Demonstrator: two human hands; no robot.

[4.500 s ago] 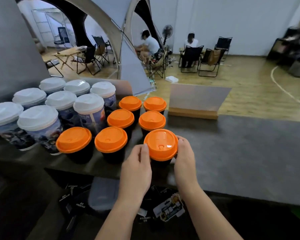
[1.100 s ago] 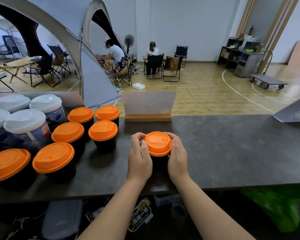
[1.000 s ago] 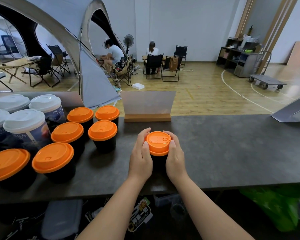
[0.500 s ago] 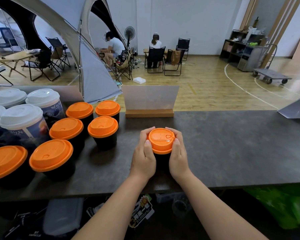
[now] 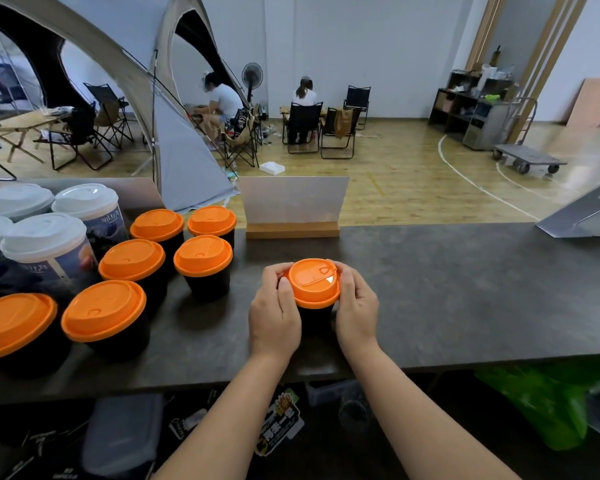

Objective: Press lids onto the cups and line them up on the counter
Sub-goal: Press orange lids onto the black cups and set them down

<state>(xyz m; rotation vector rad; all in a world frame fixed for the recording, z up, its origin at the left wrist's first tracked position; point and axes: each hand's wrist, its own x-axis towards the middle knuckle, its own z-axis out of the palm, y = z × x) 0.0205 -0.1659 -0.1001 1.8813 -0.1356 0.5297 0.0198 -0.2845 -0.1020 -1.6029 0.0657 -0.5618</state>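
A black cup with an orange lid stands on the dark counter, near its front edge. My left hand and my right hand wrap the cup from both sides, fingertips curled over the lid's rim. The lid sits slightly tilted, its right side higher. To the left, several black cups with orange lids stand in two rows. Beyond them stand several taller printed cups with white lids.
A blank sign in a wooden base stands at the counter's far edge behind the cup. A grey angled stand sits at the far right. Bags and packets lie on the shelf under the counter. People sit on folding chairs far behind.
The cup left the front of the orange-lidded rows and now stands apart to their right. Over the last second my fingers shifted around the lid's rim, and the lid now tilts a little.
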